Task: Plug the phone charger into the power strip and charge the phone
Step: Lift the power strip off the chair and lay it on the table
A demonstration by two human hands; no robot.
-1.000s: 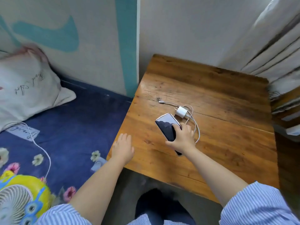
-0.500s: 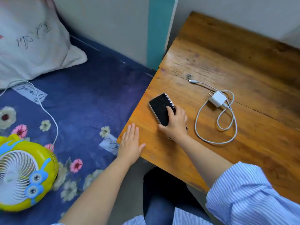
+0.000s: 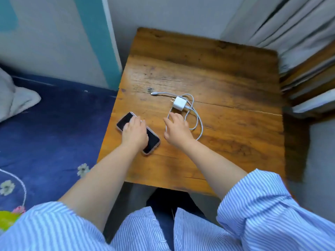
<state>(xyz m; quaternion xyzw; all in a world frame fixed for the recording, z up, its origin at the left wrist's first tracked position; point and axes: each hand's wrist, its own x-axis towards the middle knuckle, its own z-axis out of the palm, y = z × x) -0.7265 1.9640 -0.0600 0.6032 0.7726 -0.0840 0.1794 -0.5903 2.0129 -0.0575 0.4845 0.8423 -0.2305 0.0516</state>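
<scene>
A dark phone [image 3: 153, 140] in a pale case lies face up near the left edge of the wooden table [image 3: 226, 78]. My left hand [image 3: 135, 132] rests on its middle, fingers curled over its far side. To the right lies the white charger plug [image 3: 179, 103], prongs pointing left, with its white cable [image 3: 199, 124] looped around it. The cable's small connector [image 3: 154, 93] lies free on the wood. My right hand [image 3: 176, 128] hovers with fingers spread over the near part of the cable loop, just short of the plug. No power strip is in view.
A bed with a blue floral sheet [image 3: 54, 133] adjoins the table's left edge, with a white pillow [image 3: 14, 100], a thin white cord [image 3: 22, 185] and a yellow object's corner [image 3: 7, 220]. Pale curtains [image 3: 290, 24] and a wooden frame [image 3: 308, 84] stand at the right.
My right hand left the phone and moved right to the cable loop. My left hand came off the table edge and settled on the phone. The camera view shifted right.
</scene>
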